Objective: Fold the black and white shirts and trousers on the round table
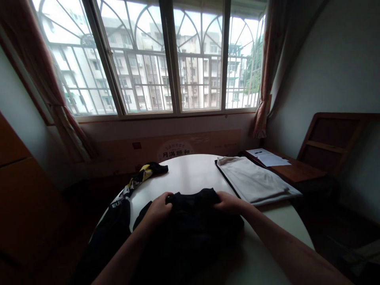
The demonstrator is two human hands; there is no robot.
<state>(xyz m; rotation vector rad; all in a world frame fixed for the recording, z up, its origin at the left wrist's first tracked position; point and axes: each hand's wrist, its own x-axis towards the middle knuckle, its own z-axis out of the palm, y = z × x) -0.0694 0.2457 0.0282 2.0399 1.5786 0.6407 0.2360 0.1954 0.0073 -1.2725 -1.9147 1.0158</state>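
A black garment (192, 225) is spread over the near part of the round white table (190, 170), its lower part running towards me. My left hand (160, 208) grips its far edge on the left, fingers closed on the cloth. On the other side my right hand (228, 202) pinches the same edge, with the cloth bunched between the two hands. The garment is too dark for me to make out its exact kind. Beside my left forearm lies another black garment (115, 217) with yellow and white patches and white lettering, partly hanging over the table's left edge.
Folded light grey and white cloth (252, 180) lies flat at the table's right. Beyond it, a brown wooden surface (303, 169) holds papers (271, 158) and a pen. A barred window (196, 79) with curtains (263, 107) faces me; an orange-brown cabinet (26, 190) stands left.
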